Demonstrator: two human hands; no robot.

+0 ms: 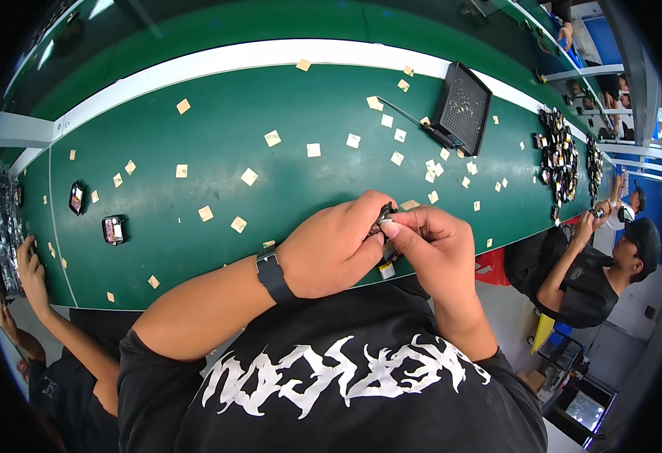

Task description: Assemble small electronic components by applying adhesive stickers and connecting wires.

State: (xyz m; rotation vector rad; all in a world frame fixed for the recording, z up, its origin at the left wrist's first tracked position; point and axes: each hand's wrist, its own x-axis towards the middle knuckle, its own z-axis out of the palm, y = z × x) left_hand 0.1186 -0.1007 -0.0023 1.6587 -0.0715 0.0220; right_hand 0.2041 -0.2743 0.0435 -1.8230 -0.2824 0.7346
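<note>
My left hand [331, 245], with a dark band on its wrist, is closed around a small black part [387, 211] over the table's near edge. My right hand [443, 243] meets it from the right, thumb and forefinger pinched against the part. A small silvery bit shows by the right thumb tip; whether it belongs to the black part, I cannot tell. Fingers hide most of the part. Just below the hands, a dark piece with a yellow label [387, 269] shows in part. Two small black units, one [115, 229] and another [78, 198], lie on the left.
The green table [218, 174] carries many scattered cream paper squares [249, 177]. A black tray [463, 109] of small pieces stands far right, a thin screwdriver-like rod [400, 109] beside it. Black units pile up at right [560, 158] and left [3, 226]. Co-workers sit on both sides.
</note>
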